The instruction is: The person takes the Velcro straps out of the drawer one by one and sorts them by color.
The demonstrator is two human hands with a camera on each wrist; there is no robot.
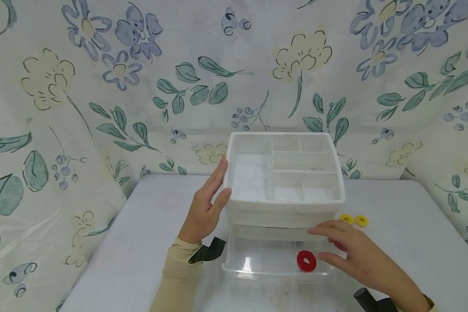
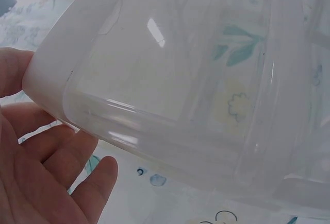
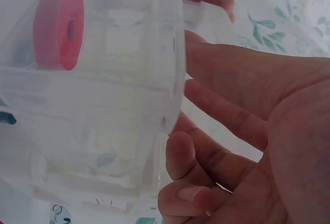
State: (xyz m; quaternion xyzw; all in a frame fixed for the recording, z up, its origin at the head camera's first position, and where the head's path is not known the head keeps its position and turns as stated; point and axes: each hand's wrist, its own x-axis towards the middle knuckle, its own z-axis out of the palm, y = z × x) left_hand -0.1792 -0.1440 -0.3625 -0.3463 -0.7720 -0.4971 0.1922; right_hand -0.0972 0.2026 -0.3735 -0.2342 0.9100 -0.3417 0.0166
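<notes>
A white plastic desk organizer (image 1: 284, 212) with a divided top tray stands on the table. Its clear drawer (image 1: 263, 255) is pulled out at the front, and a red roll of tape (image 1: 306, 261) lies in the drawer's right part. My left hand (image 1: 203, 212) rests on the organizer's left side, fingers extended along the wall and thumb at the front edge. At the right, my right hand (image 1: 356, 249) is beside the drawer, thumb and forefinger spread apart. In the right wrist view, the drawer wall partly hides its fingertips, so contact is unclear.
Two yellow rolls (image 1: 354, 220) lie on the white table (image 1: 394, 216) right of the organizer. Something red shows behind my right fingers, mostly hidden. A floral sheet (image 1: 257, 86) hangs behind the table and along its sides.
</notes>
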